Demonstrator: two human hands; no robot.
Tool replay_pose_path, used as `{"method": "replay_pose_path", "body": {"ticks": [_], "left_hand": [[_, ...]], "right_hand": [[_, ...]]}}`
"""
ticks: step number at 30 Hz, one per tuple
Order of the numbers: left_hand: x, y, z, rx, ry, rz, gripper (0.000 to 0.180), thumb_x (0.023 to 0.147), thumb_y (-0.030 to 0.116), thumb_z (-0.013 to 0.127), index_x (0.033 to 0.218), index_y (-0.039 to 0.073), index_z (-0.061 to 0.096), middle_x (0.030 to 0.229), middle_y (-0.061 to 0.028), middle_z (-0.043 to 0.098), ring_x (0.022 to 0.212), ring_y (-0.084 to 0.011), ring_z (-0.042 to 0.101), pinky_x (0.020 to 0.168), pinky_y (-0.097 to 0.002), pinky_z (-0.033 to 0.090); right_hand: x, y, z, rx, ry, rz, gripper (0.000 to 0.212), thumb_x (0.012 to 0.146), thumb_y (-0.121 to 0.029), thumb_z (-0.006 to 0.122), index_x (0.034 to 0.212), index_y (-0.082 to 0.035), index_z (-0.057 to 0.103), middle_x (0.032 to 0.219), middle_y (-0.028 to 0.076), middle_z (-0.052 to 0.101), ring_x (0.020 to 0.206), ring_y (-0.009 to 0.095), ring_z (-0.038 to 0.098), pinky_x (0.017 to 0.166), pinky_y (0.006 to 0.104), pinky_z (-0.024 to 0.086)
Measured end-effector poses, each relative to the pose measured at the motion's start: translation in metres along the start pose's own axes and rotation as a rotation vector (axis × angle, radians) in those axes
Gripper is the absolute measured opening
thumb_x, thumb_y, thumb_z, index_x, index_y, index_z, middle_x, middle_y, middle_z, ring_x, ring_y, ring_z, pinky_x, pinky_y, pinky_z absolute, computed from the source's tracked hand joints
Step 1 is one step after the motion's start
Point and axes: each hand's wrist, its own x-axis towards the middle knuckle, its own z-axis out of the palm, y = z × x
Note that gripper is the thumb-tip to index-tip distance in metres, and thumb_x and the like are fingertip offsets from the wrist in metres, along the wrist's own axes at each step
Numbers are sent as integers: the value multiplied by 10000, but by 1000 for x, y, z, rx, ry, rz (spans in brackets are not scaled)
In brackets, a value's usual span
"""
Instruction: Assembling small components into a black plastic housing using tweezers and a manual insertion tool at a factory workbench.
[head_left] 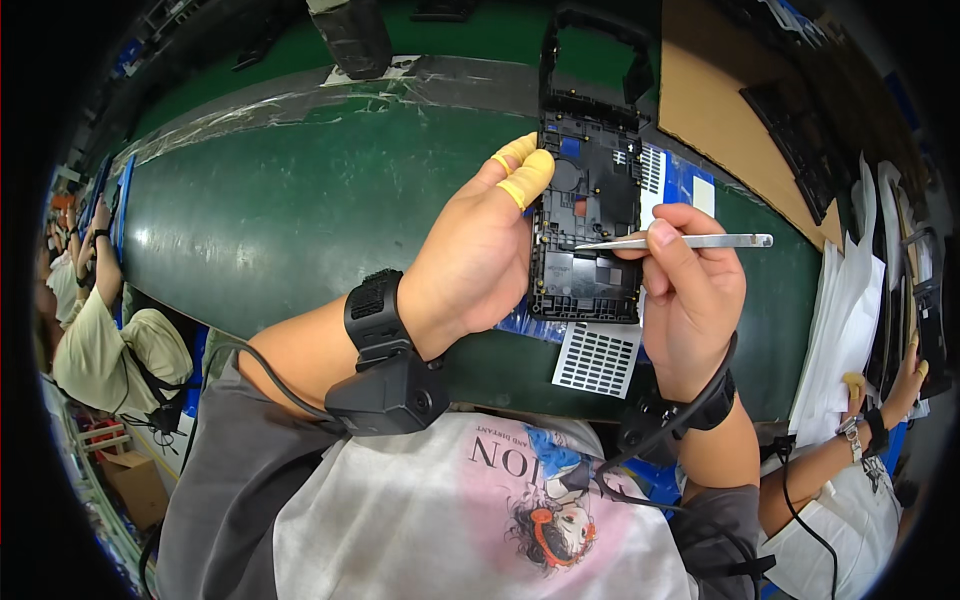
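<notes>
My left hand [465,245], with yellow finger cots on its thumb and a finger, grips the left edge of a black plastic phone housing [568,282]. The housing is held up, its molded inner side with small gold-colored spots facing me. Pinched in my right hand [695,295] are silver metal tweezers [725,241]. Their tips meet the lower middle of the housing; anything between them is too small to make out. Beneath the housing lies a white sheet with rows of small black stickers [598,360], partly covered.
A further black frame [597,60] lies beyond the housing on the green table [280,220]. Brown cardboard [705,75] with dark parts is at the far right, white sheets [840,330] nearer. Co-workers sit on both sides. Cables run from my wrist-worn devices [385,395].
</notes>
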Motion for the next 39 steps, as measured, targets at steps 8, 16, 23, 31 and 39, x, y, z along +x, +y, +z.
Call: {"method": "replay_pose_path", "body": {"ticks": [8,16,23,31,39], "left_hand": [[-1,0,1,4,1,6,274,885,180,407,1116,45,350,999,-66,507,907,-153,513,789,-312,448],[-2,7,4,-19,-63,-38,434,770,23,502,1158,16,308,984,-99,506,899,-164,518,757,-298,460],[0,8,-4,246,-69,122,697,601,-141,473,1231,3,211,1089,-123,440,928,-169,506,734,-263,461],[17,36,-19,109,62,177,428,820,191,525,1190,94,333,1051,-55,499,951,-153,489,823,-307,415],[24,33,-32,-27,115,10,253,873,217,430,1086,82,450,1031,-37,522,944,-160,499,823,-331,422]], "right_hand": [[0,3,0,-14,6,-14,192,757,-25,582,930,42,534,668,33,542,525,49,446,551,174,407],[2,5,-3,-15,-1,-12,179,757,-16,579,922,37,535,696,60,581,552,56,498,485,150,330],[18,0,-16,80,16,-74,140,774,-29,547,893,45,546,649,83,554,512,65,470,434,167,309],[61,17,-43,-150,205,-46,104,736,-3,573,838,19,565,626,72,574,482,64,473,407,161,303],[63,21,-42,-180,245,-39,75,765,-22,554,824,24,554,638,101,589,458,52,444,395,152,314]]}}
